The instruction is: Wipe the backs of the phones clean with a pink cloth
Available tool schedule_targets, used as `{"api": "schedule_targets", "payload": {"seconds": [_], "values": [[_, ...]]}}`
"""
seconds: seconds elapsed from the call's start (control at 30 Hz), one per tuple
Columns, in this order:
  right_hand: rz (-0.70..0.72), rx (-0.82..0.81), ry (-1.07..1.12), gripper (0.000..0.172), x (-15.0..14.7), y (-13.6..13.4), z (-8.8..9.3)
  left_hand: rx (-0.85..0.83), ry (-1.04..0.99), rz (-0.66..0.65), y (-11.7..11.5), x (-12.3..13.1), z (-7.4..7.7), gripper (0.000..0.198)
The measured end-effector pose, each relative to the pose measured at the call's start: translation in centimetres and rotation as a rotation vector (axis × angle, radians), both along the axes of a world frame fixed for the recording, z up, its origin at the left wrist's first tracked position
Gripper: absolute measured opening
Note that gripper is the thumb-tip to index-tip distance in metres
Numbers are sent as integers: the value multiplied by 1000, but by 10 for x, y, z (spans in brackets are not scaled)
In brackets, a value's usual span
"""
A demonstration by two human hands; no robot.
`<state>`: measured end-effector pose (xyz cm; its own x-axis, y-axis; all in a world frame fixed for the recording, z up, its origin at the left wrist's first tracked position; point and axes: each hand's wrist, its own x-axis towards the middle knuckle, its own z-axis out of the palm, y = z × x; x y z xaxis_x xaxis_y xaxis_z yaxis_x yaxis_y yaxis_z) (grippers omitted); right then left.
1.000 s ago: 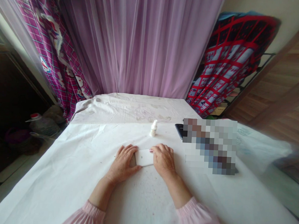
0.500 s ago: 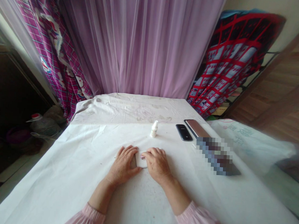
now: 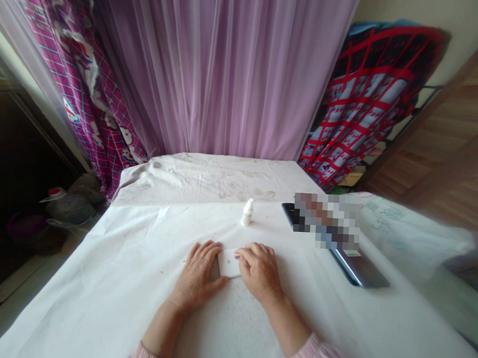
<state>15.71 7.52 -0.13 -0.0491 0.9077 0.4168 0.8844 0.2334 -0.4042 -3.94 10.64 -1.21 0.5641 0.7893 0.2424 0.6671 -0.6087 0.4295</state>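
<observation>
A small white flat rectangular piece [image 3: 227, 262] with a tiny dark mark lies on the tabletop between my hands. My left hand [image 3: 197, 273] rests at its left side, fingers stretched out, with the thumb along the near edge. My right hand [image 3: 259, 268] is closed over its right side, covering that end. Between the right thumb and fingers shows a small pink thing [image 3: 236, 255], touching or just above the white surface; its kind cannot be made out. Beyond the hands a small white dropper-like bottle [image 3: 247, 212] stands upright.
The table wears a white cover [image 3: 97, 278]. At right lie a black phone [image 3: 288, 212] and a shiny dark device [image 3: 362, 268], with a blurred-out patch over the area between them. A purple curtain [image 3: 228, 71] hangs behind. On the floor at left stands a red-capped jug [image 3: 67, 203].
My right hand has slid slightly right with the pink thing, baring more of the white piece and its dark mark. The left hand keeps its place beside it. The view has shifted a little.
</observation>
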Motion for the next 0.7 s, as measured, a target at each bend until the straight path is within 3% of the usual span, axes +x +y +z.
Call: {"api": "schedule_targets", "payload": {"seconds": [0.7], "values": [[11, 21, 35, 16, -1, 1, -3, 155, 19, -18, 2, -5, -15, 58]]}}
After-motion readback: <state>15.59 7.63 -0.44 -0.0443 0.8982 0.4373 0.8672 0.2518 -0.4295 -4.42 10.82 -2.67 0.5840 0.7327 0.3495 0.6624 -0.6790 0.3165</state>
